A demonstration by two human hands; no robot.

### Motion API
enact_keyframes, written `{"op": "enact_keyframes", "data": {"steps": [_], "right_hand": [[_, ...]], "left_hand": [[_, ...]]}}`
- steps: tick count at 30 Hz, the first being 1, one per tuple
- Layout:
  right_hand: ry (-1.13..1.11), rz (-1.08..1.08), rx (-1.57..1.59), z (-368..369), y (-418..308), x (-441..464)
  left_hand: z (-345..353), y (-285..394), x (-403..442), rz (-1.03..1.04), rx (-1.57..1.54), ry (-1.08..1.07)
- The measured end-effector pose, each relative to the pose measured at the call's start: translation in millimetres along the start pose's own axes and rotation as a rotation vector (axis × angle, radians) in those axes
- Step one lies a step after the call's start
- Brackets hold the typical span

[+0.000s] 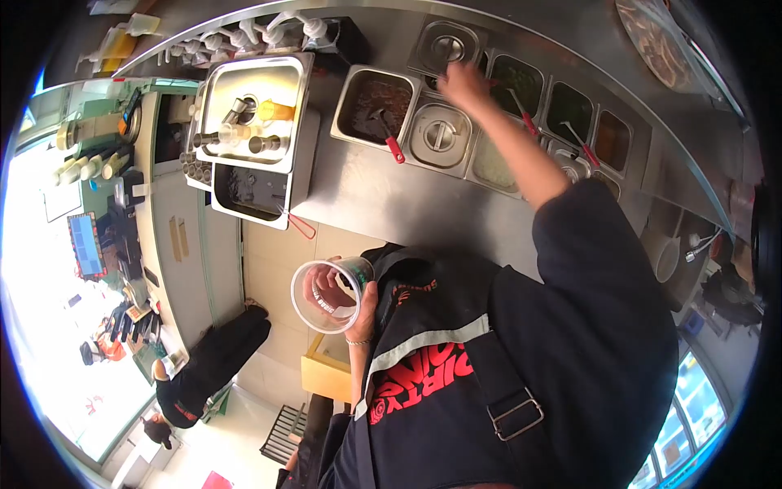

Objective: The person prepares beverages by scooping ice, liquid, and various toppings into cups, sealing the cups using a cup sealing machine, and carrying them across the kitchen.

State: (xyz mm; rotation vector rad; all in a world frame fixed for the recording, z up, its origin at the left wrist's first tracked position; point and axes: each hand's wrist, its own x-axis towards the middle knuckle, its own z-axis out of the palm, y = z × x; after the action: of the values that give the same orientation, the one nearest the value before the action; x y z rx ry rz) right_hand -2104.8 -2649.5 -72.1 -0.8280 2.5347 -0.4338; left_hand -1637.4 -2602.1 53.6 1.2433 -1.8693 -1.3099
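Observation:
A clear plastic cup [346,274], its wide mouth facing me, is in my left hand [364,314], with the fingers wrapped round its side. My right hand [463,85] reaches over the counter to the back row of steel food pans. Its fingers are bent together by the edge of a round-knobbed steel lid [444,45]; what they grip, if anything, is hidden. Dark gaps show beside that lid. Closest to this hand are a second lidded pan [440,135] and a pan of green pieces [518,81] with a red-handled spoon.
A pan of brown food [375,106] holds a red-handled ladle. Left of it, a steel tray [291,81] carries small measuring cups, above a pan of dark contents [248,189]. Pump bottles [314,29] line the back. Another person [199,371] stands far left.

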Motion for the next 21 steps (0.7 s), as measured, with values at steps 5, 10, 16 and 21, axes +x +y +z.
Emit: {"op": "enact_keyframes", "data": {"steps": [5,10,16,21], "right_hand": [[-0.103,0.089,0.078,94,7,-69],[0.048,0.253,0.197,94,-3,-91],[0.08,0.162,0.045,6,6,-102],[0.302,-0.02,-0.009,-21,23,14]], "left_hand": [[10,2,14,0.023,0.006,0.061],[28,24,35,0.122,-0.184,0.107],[18,12,45,0.188,-0.128,0.048],[13,15,51,0.247,-0.028,0.019]]}}
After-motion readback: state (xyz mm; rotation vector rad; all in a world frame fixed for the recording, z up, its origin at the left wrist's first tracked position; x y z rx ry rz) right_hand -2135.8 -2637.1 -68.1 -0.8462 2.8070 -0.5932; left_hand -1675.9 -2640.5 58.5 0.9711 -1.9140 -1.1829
